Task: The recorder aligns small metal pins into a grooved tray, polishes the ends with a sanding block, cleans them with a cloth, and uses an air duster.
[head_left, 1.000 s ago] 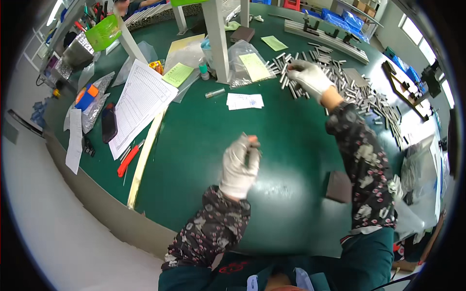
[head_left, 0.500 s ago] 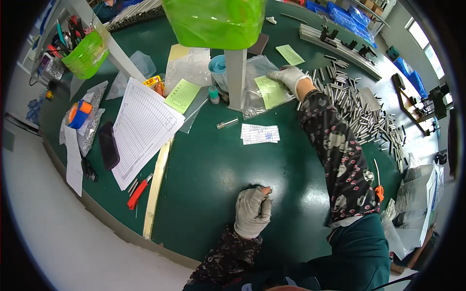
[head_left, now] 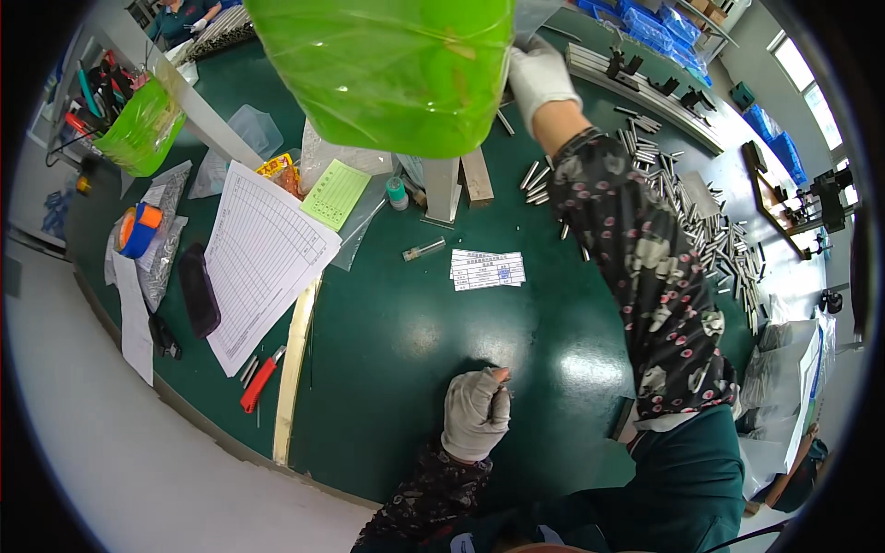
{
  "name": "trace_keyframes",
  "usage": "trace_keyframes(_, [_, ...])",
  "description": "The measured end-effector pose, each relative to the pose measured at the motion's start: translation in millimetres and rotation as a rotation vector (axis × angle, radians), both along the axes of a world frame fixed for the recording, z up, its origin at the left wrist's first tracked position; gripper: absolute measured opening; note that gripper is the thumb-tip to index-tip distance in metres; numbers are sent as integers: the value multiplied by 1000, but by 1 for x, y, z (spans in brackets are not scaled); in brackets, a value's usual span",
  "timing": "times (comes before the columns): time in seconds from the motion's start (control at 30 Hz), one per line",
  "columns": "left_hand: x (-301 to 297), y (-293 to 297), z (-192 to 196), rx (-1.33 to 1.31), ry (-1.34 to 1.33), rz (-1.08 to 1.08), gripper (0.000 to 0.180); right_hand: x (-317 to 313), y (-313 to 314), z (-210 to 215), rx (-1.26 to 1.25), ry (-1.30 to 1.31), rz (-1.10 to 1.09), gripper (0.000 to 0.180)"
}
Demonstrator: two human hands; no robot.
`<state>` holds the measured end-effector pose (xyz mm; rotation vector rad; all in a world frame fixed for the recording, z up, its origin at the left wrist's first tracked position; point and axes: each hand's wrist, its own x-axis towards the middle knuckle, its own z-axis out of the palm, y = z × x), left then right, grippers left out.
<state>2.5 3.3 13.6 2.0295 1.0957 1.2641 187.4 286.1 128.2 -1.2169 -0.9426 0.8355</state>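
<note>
Behind the green bin (head_left: 396, 64), the right hand (head_left: 537, 74) reaches.

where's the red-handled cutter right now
In the head view the red-handled cutter lies on the green table at the person's left, near its front edge, between the printed form sheet and the long wooden strip.

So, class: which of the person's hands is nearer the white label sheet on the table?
Left. The left hand rests closed on the table just below the label sheet; the right hand is far beyond it, up by the green bin.
</note>
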Motion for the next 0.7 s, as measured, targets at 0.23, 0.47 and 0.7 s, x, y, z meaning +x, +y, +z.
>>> trace_keyframes(0.23, [2, 2, -5, -14, -13, -16, 26, 4, 11, -54, -463, -304, 387, 32])
trace_keyframes(0.47, [-2, 4, -1, -83, 23, -6, 23, 22, -64, -83, -169, -1057, 374, 18])
trace_keyframes(0.7, [1, 2, -2, -79, 11, 1, 27, -20, -105, -88, -325, -1091, 526, 16])
